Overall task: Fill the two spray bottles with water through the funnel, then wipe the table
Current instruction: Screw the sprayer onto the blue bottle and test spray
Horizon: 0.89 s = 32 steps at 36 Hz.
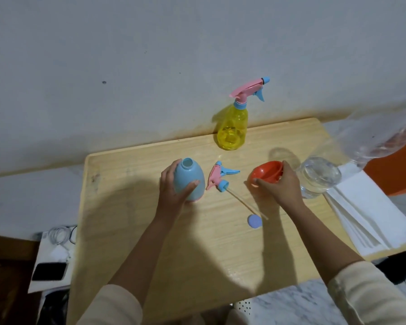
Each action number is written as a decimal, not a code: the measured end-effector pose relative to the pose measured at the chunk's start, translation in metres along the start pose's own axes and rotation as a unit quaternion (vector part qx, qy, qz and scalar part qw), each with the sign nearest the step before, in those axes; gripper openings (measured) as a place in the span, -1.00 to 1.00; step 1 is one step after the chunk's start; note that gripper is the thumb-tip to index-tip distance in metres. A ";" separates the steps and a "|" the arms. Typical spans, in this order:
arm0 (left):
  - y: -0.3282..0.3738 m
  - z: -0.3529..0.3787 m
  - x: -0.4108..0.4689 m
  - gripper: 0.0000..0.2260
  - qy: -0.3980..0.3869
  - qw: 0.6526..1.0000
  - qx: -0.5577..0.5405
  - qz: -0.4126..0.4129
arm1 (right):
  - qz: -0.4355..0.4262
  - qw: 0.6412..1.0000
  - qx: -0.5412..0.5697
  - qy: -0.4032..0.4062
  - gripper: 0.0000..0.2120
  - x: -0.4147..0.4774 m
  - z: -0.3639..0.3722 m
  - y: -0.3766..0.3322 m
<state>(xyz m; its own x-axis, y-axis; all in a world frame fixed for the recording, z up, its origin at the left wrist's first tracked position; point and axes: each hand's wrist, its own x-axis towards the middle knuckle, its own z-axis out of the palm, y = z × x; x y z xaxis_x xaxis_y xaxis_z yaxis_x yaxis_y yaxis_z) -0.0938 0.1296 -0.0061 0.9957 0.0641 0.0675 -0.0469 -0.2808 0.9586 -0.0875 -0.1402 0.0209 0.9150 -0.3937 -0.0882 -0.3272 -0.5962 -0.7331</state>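
Note:
My left hand grips the blue spray bottle, which stands upright on the wooden table with its neck uncapped. Its pink and blue spray head lies on the table just right of it, the dip tube pointing toward me. My right hand holds the orange funnel by its rim, low over the table. The yellow spray bottle stands at the table's far edge with its spray head on. A large clear water bottle stands uncapped at the right.
A small blue cap lies near the dip tube's end. Folded white paper towels lie on the table's right edge. The wall runs close behind the table. A phone and white cables sit on a low surface at the left.

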 end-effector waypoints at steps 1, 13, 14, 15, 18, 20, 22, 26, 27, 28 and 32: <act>0.001 -0.001 -0.001 -0.45 0.000 1.000 0.001 0.000 | 0.006 1.000 0.004 -0.002 -0.09 -0.002 0.000 -0.002; -0.019 -0.009 -0.008 -0.43 0.017 1.000 0.007 -0.025 | -0.221 0.975 0.029 -0.021 -0.53 -0.052 0.057 -0.039; -0.018 -0.007 -0.008 -0.41 0.015 1.000 0.005 -0.023 | -0.231 0.971 -0.004 -0.058 -0.56 -0.052 0.065 -0.041; -0.016 -0.005 -0.008 -0.38 0.015 1.000 0.007 -0.020 | -0.234 0.968 -0.039 -0.085 -0.58 -0.052 0.071 -0.043; -0.010 0.001 -0.008 -0.34 0.015 1.000 0.016 -0.015 | -0.203 0.959 -0.155 -0.121 -0.66 -0.046 0.089 -0.043; -0.011 0.004 -0.009 -0.34 0.010 1.000 0.020 -0.018 | -0.167 0.944 -0.249 -0.140 -0.69 -0.040 0.100 -0.038; -0.014 0.003 -0.009 -0.33 0.011 0.999 0.022 -0.022 | -0.127 0.944 -0.271 -0.140 -0.71 -0.035 0.111 -0.034; -0.014 0.001 -0.007 -0.36 0.013 0.999 0.021 -0.021 | -0.086 0.968 -0.193 -0.136 -0.74 -0.031 0.110 -0.038; -0.013 0.001 -0.007 -0.36 0.014 1.000 0.017 -0.022 | -0.083 0.976 -0.155 -0.125 -0.72 -0.031 0.106 -0.042; -0.012 0.000 -0.007 -0.37 0.014 1.000 0.012 -0.023 | -0.083 0.985 -0.111 -0.106 -0.71 -0.032 0.099 -0.047; -0.009 -0.001 -0.010 -0.39 0.007 1.000 -0.009 -0.025 | -0.106 0.991 0.067 -0.045 -0.83 -0.035 0.067 -0.082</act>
<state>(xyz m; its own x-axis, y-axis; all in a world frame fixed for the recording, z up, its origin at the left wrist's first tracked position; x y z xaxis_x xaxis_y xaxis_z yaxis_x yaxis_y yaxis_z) -0.1033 0.1321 -0.0151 0.9955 0.0920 0.0228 0.0019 -0.2602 0.9656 -0.0775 -0.0308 0.0390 0.9789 -0.2031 0.0217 -0.0974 -0.5579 -0.8242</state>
